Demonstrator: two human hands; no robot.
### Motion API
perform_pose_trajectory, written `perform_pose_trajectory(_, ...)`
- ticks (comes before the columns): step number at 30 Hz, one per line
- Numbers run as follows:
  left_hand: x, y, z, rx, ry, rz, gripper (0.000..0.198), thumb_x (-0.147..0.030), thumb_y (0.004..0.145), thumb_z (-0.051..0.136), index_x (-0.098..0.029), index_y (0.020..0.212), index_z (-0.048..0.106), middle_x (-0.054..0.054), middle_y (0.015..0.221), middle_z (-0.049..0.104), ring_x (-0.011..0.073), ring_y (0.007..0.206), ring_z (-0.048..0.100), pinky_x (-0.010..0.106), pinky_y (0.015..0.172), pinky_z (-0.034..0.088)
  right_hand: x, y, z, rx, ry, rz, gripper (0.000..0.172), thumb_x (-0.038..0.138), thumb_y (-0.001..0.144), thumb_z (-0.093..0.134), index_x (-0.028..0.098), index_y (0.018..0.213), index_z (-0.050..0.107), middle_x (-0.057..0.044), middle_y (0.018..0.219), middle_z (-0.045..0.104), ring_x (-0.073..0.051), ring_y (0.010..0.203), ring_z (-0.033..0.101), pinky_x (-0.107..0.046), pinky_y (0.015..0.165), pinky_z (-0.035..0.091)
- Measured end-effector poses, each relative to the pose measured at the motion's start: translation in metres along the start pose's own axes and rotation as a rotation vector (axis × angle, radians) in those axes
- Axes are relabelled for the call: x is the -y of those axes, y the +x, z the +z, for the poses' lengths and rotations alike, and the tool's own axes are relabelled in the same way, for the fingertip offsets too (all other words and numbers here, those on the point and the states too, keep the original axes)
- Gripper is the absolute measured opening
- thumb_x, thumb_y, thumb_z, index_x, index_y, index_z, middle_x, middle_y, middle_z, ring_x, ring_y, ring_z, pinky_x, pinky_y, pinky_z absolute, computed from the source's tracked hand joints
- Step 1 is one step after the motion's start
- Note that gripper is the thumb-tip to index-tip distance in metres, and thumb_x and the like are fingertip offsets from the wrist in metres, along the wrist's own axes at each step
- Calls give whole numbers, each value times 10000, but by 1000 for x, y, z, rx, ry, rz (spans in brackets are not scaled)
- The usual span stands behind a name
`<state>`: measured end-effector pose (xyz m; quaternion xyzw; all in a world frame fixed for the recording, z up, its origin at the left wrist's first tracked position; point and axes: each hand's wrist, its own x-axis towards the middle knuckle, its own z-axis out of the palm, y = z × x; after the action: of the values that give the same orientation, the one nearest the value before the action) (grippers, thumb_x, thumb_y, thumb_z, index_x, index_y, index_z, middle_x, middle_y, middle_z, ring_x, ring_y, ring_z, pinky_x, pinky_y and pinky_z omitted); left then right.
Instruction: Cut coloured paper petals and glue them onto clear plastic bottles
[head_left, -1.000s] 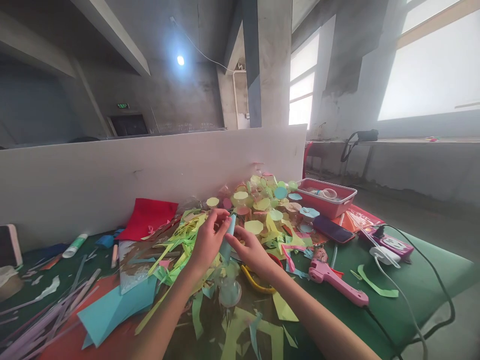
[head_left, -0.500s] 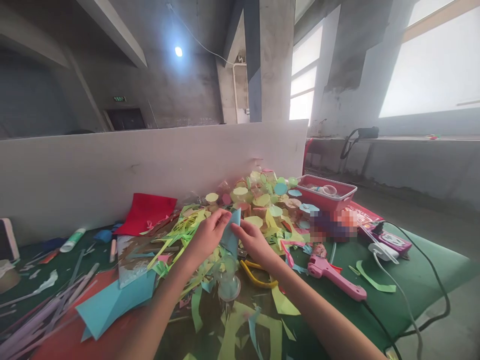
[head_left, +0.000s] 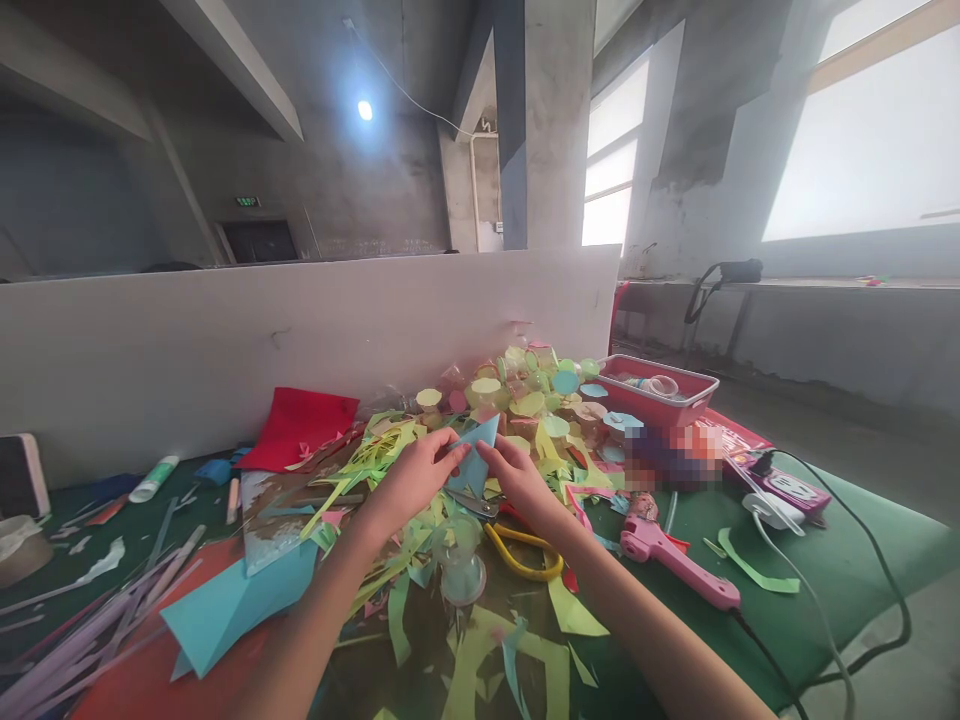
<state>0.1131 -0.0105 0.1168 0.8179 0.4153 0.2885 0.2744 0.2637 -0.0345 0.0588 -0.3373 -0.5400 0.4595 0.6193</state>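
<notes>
Between my two hands is a folded piece of light blue paper [head_left: 474, 466], its pointed corner up. My left hand [head_left: 420, 470] pinches its left edge, and my right hand [head_left: 517, 475] grips the right edge with thumb and fingers. Just below lie yellow-handled scissors [head_left: 525, 555], blades partly under the paper. Clear plastic cups [head_left: 461, 575] stand in front of my hands, amid green and yellow paper scraps [head_left: 401, 610]. A larger folded blue sheet [head_left: 240, 605] lies to the left of my left forearm.
Behind my hands, several small cups with coloured paper discs [head_left: 525, 400] are heaped before a white partition [head_left: 315, 320]. A red basket [head_left: 660, 400] stands at the back right, near a pink glue gun [head_left: 679, 570] and its cord. Red felt [head_left: 304, 425] and a glue stick [head_left: 154, 479] are left.
The blue paper has turned and shows a wider face, its tip now further right. Both hands still hold it. The scissors' blades are now more visible; the view has shifted slightly.
</notes>
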Motion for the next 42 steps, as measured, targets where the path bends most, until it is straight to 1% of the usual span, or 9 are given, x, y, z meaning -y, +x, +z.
perform_pose_trajectory(5, 2, 0, 0, 4, 16, 1, 316, -522, 846, 470, -227, 740, 502, -65, 583, 441, 119, 528, 401, 217, 483, 312, 0, 0, -2, -12, -3, -29, 404, 564, 764, 620, 174, 869, 601, -6, 767, 596, -153, 685, 510, -264, 633, 416)
perform_pose_trajectory(9, 2, -1, -1, 12, 19, 7, 331, -534, 848, 464, -228, 732, 510, -55, 604, 489, 124, 537, 434, 219, 490, 337, 1, 1, -4, -19, -45, -39, 419, 584, 762, 608, 177, 859, 607, -5, 756, 580, -147, 668, 489, -259, 615, 409)
perform_pose_trajectory(14, 1, 0, -4, 23, -4, 7, 331, -520, 852, 454, -224, 753, 563, -35, 621, 542, 137, 554, 487, 223, 489, 372, 4, 1, -5, -10, -47, -29, 441, 601, 750, 608, 174, 860, 623, -6, 750, 577, -149, 674, 495, -263, 622, 418)
perform_pose_trajectory(19, 3, 2, -5, 24, 32, -12, 319, -501, 858, 447, -227, 747, 566, -31, 630, 562, 141, 559, 497, 226, 490, 379, 5, 1, -5, -1, -31, -24, 436, 596, 746, 609, 178, 867, 633, -8, 756, 587, -155, 682, 510, -277, 646, 431)
perform_pose_trajectory(25, 10, 4, -4, 32, 26, -41, 333, -509, 861, 442, -228, 769, 594, -29, 636, 567, 137, 542, 482, 243, 521, 394, 7, 0, -4, -2, -7, -30, 401, 553, 766, 614, 168, 873, 630, -7, 780, 582, -140, 677, 502, -257, 623, 414)
perform_pose_trajectory(33, 3, 3, -5, 42, 15, -35, 336, -475, 875, 420, -220, 710, 563, -15, 643, 595, 145, 571, 505, 249, 537, 403, 6, 0, -4, -2, 15, -23, 411, 559, 762, 624, 162, 872, 625, -5, 774, 580, -135, 666, 495, -260, 625, 411)
perform_pose_trajectory(38, 6, 2, -5, 60, 10, -54, 378, -502, 886, 385, -213, 707, 551, -8, 633, 579, 153, 583, 511, 266, 565, 415, 5, 1, -5, -5, 5, -12, 447, 583, 742, 634, 154, 865, 609, -8, 760, 563, -137, 667, 481, -258, 612, 402)
perform_pose_trajectory(42, 7, 3, -4, 72, 9, -57, 375, -500, 897, 362, -217, 734, 546, -11, 668, 587, 155, 608, 520, 266, 572, 405, 5, 2, -5, -13, -22, -22, 453, 598, 740, 629, 157, 841, 613, -6, 739, 555, -136, 655, 464, -257, 598, 393)
